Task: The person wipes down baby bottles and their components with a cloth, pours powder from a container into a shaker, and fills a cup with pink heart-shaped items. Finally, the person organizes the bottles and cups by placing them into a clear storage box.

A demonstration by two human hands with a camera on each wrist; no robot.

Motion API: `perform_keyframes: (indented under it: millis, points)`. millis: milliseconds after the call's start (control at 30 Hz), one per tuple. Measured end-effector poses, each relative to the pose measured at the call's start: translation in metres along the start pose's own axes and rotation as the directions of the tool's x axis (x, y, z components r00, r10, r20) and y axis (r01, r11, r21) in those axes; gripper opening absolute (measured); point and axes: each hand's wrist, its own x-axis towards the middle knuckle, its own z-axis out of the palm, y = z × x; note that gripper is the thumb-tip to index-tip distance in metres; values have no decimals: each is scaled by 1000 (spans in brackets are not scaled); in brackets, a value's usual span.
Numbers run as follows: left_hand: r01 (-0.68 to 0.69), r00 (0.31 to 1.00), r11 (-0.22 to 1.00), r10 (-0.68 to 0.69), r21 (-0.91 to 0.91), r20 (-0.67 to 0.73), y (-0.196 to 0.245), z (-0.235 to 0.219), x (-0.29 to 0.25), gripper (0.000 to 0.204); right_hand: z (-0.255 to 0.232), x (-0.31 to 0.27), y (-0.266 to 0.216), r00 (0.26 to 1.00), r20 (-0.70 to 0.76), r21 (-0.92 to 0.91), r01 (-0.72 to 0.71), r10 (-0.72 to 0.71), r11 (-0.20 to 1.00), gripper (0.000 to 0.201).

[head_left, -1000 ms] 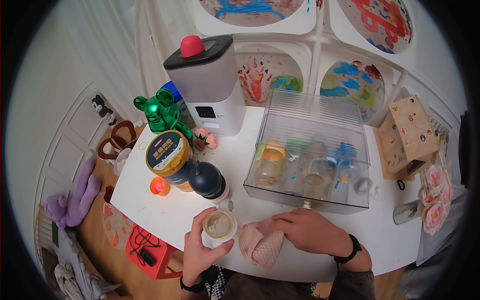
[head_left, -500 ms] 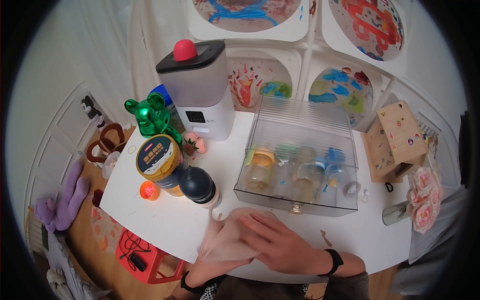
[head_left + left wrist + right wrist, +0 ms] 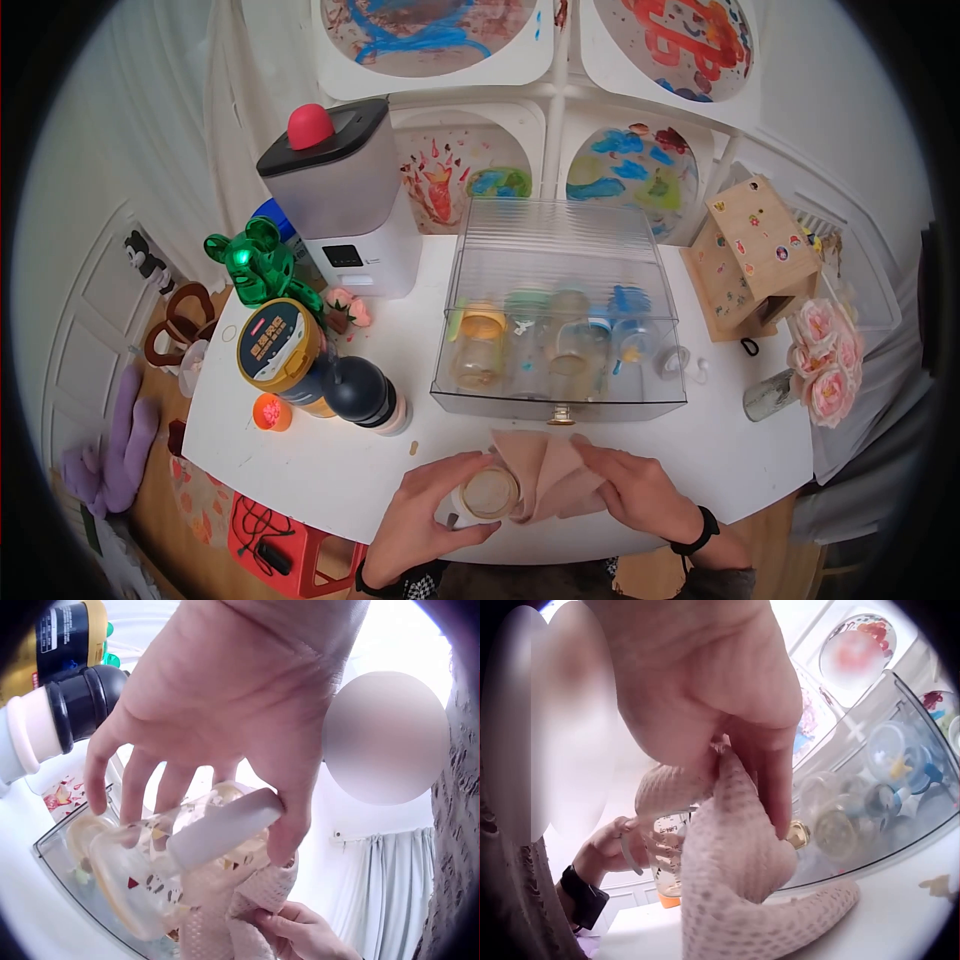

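My left hand (image 3: 425,508) grips a clear baby bottle (image 3: 490,494) near the table's front edge, its round end facing up toward the head camera. Printed marks and a pale handle show on the bottle (image 3: 139,881) in the left wrist view, with the thumb at the handle's end. A beige-pink waffle-weave cloth (image 3: 545,468) lies against the bottle's right side. My right hand (image 3: 648,495) pinches this cloth between thumb and fingers. In the right wrist view, the cloth (image 3: 731,855) hangs in folds and partly hides the bottle.
Behind the hands stands a clear storage box (image 3: 560,405) with several baby bottles inside. To the left are a dark round-topped bottle (image 3: 360,388), a gold-lidded tub (image 3: 275,345) and a white dispenser (image 3: 360,255). A wooden house (image 3: 755,260) and flower vase (image 3: 770,397) stand right.
Half a second ago the cloth covered the bottle and most of the left hand; now it is drawn off to the right and the bottle's round end shows. The head view has swung right.
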Motion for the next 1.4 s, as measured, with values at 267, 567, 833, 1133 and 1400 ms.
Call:
perform_keyframes:
  millis: [267, 567, 833, 1133, 1400]
  points:
    - [-24, 990, 988, 3, 152, 139, -4, 19, -6, 62, 3, 11, -14, 882, -200, -42, 428, -427, 903, 60]
    - [219, 934, 900, -305, -376, -187, -17, -18, -21, 91, 24, -1, 33, 946, 142, -303, 322, -292, 897, 68]
    - [135, 966, 976, -168, -172, -198, -11, -17, -19, 71, 18, -4, 34, 940, 191, -39, 296, -284, 954, 62]
    - [143, 957, 989, -150, 45, 250, 8, -11, 9, 104, -13, 0, -10, 983, -18, 186, 181, -181, 966, 81]
    - [-47, 846, 997, 8, 59, 533, 35, 21, 42, 126, -15, -7, -11, 961, 36, 293, 253, -275, 922, 84]
